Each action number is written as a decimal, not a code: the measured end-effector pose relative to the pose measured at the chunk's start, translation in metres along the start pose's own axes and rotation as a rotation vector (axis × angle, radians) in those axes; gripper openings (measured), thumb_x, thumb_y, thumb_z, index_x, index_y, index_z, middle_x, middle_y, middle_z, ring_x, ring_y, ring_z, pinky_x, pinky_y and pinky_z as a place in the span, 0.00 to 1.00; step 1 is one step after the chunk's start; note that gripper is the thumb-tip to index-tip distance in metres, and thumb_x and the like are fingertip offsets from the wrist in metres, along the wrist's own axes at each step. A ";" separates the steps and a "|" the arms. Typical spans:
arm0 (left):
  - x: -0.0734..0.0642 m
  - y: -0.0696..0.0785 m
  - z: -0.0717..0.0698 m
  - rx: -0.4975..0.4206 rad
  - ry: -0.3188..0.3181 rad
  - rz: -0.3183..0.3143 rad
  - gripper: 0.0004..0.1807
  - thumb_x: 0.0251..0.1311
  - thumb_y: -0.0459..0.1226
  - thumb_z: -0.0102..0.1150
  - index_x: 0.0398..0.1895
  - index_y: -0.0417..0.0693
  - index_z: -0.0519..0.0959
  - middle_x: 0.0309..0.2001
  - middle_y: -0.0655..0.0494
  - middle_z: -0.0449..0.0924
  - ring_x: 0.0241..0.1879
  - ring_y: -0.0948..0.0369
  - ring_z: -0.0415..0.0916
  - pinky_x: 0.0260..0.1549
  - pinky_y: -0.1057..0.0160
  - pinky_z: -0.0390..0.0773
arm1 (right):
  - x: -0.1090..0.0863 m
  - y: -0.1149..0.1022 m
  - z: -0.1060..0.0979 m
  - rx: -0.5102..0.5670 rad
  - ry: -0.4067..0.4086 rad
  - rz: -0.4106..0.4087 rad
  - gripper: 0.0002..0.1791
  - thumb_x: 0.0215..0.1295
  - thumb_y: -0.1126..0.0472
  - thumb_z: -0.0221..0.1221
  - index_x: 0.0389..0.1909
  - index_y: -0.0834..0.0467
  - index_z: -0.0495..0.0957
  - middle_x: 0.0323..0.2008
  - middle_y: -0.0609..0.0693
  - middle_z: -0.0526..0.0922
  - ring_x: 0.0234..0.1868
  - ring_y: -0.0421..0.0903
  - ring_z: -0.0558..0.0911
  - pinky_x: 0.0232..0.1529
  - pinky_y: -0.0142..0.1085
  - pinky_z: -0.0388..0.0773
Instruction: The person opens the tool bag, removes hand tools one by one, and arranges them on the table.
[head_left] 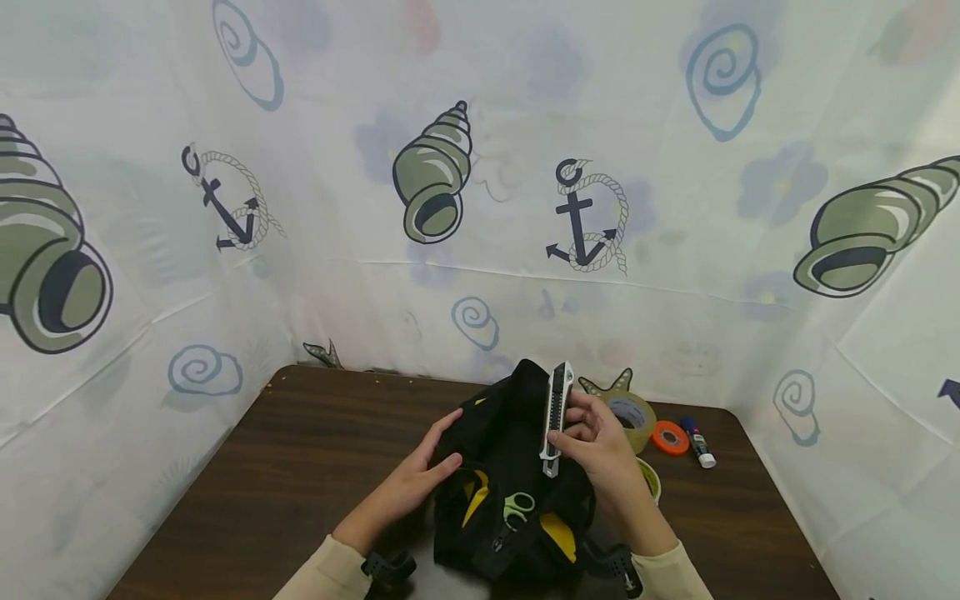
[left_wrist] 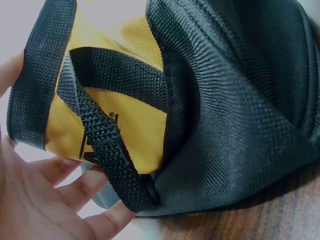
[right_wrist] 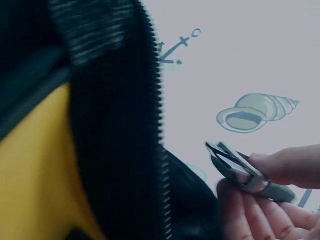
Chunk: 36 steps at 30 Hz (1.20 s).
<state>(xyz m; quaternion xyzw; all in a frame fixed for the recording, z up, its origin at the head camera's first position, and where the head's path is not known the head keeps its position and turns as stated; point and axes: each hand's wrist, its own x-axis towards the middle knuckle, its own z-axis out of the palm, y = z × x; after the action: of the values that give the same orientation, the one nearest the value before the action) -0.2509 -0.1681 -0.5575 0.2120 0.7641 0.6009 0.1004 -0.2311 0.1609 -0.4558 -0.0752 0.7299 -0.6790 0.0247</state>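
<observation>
In the head view a black tool bag (head_left: 487,533) with yellow patches stands on the table, its top unzipped. My left hand (head_left: 408,487) rests against the bag's left side, thumb and fingers spread. Up close in the left wrist view, the left fingers (left_wrist: 82,187) touch the bag beside a black strap loop (left_wrist: 107,140) and a yellow panel. Above the bag's opening, my right hand (head_left: 603,446) pinches a silver and black utility knife (head_left: 557,417), held upright. Green-handled scissors (head_left: 517,504) sit in the bag's front.
Right of the bag lie a wide roll of tape (head_left: 640,421), an orange ring-shaped roll (head_left: 670,437), a glue stick (head_left: 699,443) and a yellow-green roll (head_left: 651,479) partly behind the right wrist. A patterned cloth (head_left: 337,275) stands around the table (head_left: 337,433).
</observation>
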 end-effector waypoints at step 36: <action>-0.001 -0.001 0.001 0.013 0.000 0.002 0.39 0.85 0.49 0.52 0.90 0.75 0.47 0.90 0.64 0.42 0.89 0.47 0.42 0.80 0.22 0.45 | -0.040 0.035 -0.054 -0.064 0.209 -0.138 0.37 0.71 0.66 0.72 0.78 0.58 0.69 0.60 0.45 0.84 0.51 0.40 0.85 0.53 0.26 0.84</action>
<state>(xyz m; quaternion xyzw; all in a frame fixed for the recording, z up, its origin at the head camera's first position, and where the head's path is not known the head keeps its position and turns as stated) -0.2504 -0.1679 -0.5588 0.2135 0.7677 0.5961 0.0985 -0.2018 0.2221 -0.4894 -0.0550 0.7430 -0.6594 -0.1008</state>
